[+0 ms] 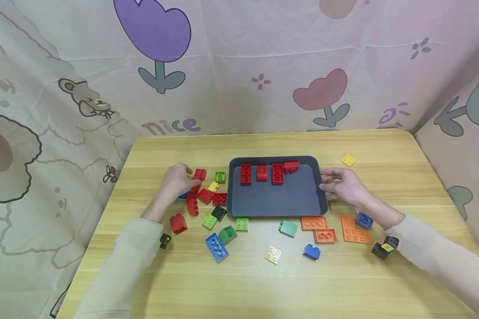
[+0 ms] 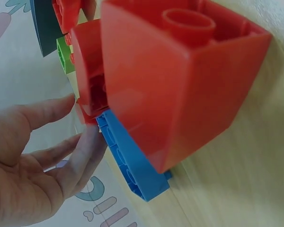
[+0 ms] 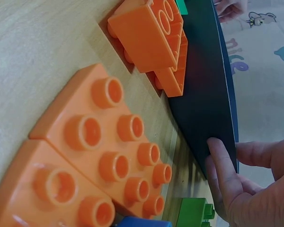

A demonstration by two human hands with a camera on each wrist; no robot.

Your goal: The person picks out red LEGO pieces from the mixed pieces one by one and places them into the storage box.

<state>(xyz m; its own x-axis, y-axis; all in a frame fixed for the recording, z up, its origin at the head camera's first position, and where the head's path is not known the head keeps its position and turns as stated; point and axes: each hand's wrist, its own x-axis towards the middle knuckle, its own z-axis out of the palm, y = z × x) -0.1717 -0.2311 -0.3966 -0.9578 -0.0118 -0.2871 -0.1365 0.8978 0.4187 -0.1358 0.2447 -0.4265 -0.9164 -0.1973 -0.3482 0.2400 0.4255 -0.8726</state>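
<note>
My left hand (image 1: 177, 180) reaches in among red bricks left of the tray, fingers extended. Its thumb and fingers stand apart around the edge of a red brick (image 2: 86, 114), beside a blue brick (image 2: 135, 158). A big red brick (image 2: 180, 80) looms close to the left wrist camera. My right hand (image 1: 345, 186) is at the right side of the dark grey tray (image 1: 277, 201), with fairly straight fingers touching its wall and rim. Along the back of the tray lie several red bricks (image 1: 277, 174), one of them with a rounded side (image 1: 291, 167).
Green (image 1: 209, 221), black (image 1: 219, 213) and blue (image 1: 217, 247) bricks lie front left of the tray. Orange bricks (image 1: 325, 235) and a flat orange plate (image 1: 355, 230) lie front right, near another blue brick (image 1: 364, 220). A small yellow brick (image 1: 348, 160) sits behind my right hand.
</note>
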